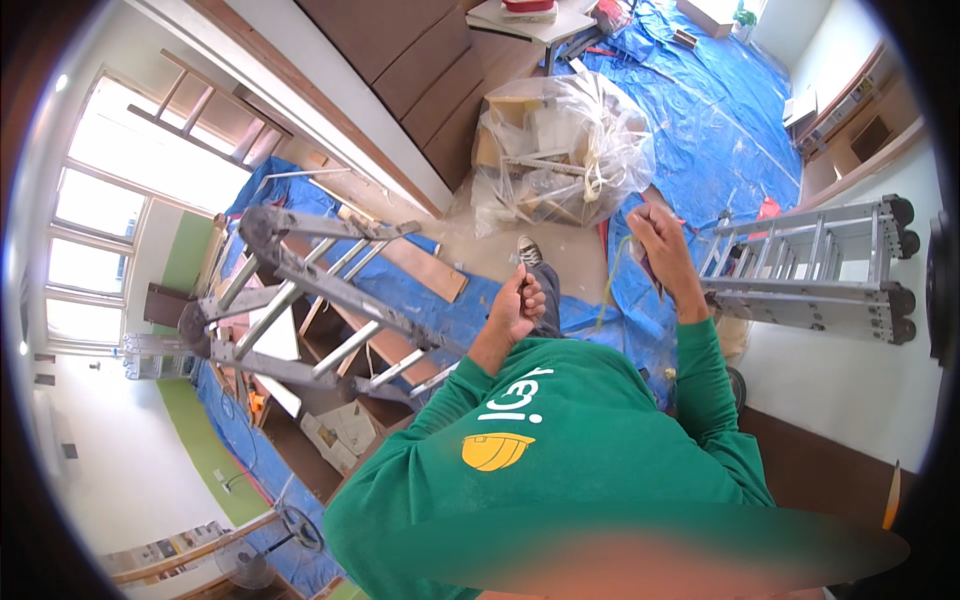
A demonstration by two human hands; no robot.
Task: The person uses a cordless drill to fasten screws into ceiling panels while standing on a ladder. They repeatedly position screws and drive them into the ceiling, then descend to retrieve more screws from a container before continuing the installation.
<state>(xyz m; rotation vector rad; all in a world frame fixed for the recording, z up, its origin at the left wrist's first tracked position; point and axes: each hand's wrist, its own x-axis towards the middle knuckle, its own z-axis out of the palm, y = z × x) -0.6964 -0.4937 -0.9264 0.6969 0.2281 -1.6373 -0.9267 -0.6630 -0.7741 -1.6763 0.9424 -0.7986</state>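
My left hand is raised in front of my body, fingers curled and thumb pointing up. Something small and dark shows at its fingers, too small to name. Farther right and forward, my right hand makes a fist. A dark, narrow thing shows beneath it, its kind unclear. A thin yellow-green strand hangs near that fist; I cannot tell whether it is held. Beyond both hands, a clear plastic bag full of boards and scrap pieces stands on the floor, touched by neither hand.
A folded aluminium ladder leans at the right wall. Another grey ladder stands close on my left. Blue tarp covers much of the floor. Loose boards lie left of my foot, and a fan stands at lower left.
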